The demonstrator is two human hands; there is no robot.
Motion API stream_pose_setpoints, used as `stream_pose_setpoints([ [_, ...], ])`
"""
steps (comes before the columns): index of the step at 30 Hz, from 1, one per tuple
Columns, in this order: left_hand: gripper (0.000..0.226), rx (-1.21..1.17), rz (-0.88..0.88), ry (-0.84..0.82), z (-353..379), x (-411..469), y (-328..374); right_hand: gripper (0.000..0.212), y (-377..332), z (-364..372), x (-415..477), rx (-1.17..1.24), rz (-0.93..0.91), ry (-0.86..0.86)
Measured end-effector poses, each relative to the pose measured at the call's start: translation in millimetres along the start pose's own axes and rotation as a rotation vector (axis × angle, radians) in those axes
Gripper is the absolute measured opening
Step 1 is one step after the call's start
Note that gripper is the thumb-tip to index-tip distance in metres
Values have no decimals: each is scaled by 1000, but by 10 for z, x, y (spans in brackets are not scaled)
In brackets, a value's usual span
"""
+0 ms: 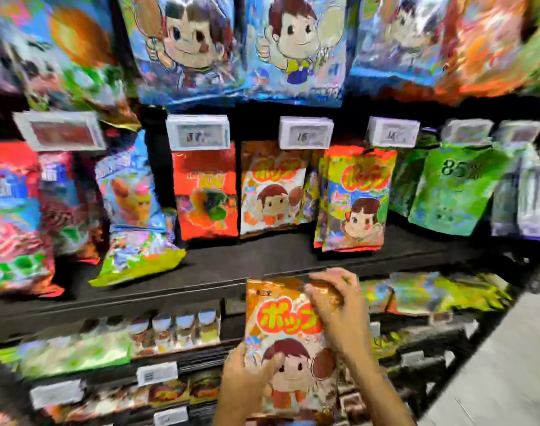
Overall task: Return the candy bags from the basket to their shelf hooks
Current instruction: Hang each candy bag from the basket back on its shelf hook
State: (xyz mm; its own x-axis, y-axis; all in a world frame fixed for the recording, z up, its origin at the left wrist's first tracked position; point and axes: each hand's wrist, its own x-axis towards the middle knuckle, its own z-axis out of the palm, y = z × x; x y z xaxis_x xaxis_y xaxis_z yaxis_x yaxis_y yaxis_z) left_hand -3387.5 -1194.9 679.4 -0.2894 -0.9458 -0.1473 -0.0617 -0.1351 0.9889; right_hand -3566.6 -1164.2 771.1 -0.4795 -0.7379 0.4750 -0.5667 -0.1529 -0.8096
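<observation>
I hold an orange and white candy bag (288,339) with a cartoon child's face upright in front of the lower shelves. My left hand (247,379) grips its lower left side, thumb on the front. My right hand (336,305) pinches its top right corner. A matching bag (271,192) hangs on a hook under a price tag (305,133) on the shelf above. The basket is out of view.
Hooks carry more bags: a red one (205,192), a green and orange one (354,201), a green "85%" one (456,189). A loose bag (139,256) lies on the black shelf (262,259). Large blue bags (296,47) hang above. Grey floor (508,364) lies at the right.
</observation>
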Motion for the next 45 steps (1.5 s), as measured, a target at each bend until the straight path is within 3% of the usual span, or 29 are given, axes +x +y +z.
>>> stream_pose_setpoints([
  [7,53,-135,155,77,213,157,606,17,-397,-164,629,75,-105,-10],
  [14,21,-183,306,173,332,548,1162,13,-636,-47,1416,182,-134,8],
  [22,29,-188,393,198,396,895,1641,12,-706,89,1987,464,64,50],
  [25,24,-203,407,190,429,975,1735,13,-754,113,2091,527,60,61],
  [31,20,-257,404,209,474,1074,1779,37,-748,178,2243,503,19,20],
  [37,18,-291,346,193,496,1063,1682,28,-681,156,2250,463,-22,-14],
  [45,29,-306,276,172,452,990,1325,33,-533,85,1938,441,-10,-147],
])
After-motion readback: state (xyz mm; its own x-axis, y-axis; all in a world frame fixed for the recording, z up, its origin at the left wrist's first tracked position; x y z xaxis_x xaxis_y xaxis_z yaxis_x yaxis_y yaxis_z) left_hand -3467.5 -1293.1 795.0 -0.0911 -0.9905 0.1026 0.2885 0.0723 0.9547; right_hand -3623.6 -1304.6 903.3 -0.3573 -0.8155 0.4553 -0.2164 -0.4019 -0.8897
